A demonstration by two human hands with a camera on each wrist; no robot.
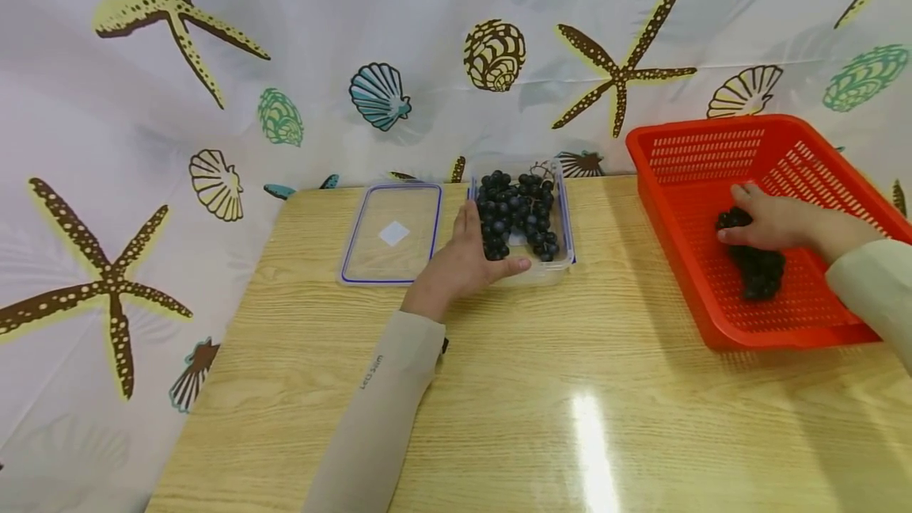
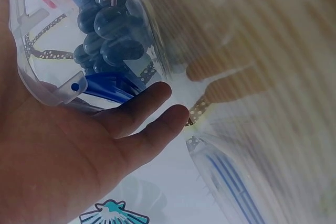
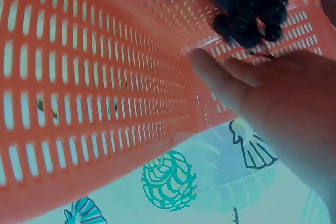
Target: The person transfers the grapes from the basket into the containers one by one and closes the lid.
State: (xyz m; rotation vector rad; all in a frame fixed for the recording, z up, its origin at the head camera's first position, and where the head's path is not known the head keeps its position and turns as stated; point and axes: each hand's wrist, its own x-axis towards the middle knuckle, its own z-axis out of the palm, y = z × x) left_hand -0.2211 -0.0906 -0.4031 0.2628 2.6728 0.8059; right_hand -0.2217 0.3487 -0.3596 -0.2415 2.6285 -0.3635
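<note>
My left hand [image 1: 456, 264] rests against the left side and near corner of a clear plastic food container [image 1: 568, 240], thumb spread along its front. Its fingers [image 2: 152, 135] look fairly straight beside the wall and a blue clip. Dark grapes [image 1: 514, 208] in bunches fill much of the container. Inside a red plastic basket [image 1: 677, 260], my right hand [image 1: 780, 220] holds the upper end of another dark bunch of grapes [image 1: 761, 271] between thumb and fingers. The right wrist view shows that bunch [image 3: 247, 6] just beyond the fingers; part of the grip is hidden.
A clear lid [image 1: 392, 234] with a blue seal lies left of the container. Everything stands on a light wooden table [image 1: 527, 386]. Behind hangs a white curtain [image 1: 427, 14] printed with shells and starfish. The basket's raised walls surround the right hand.
</note>
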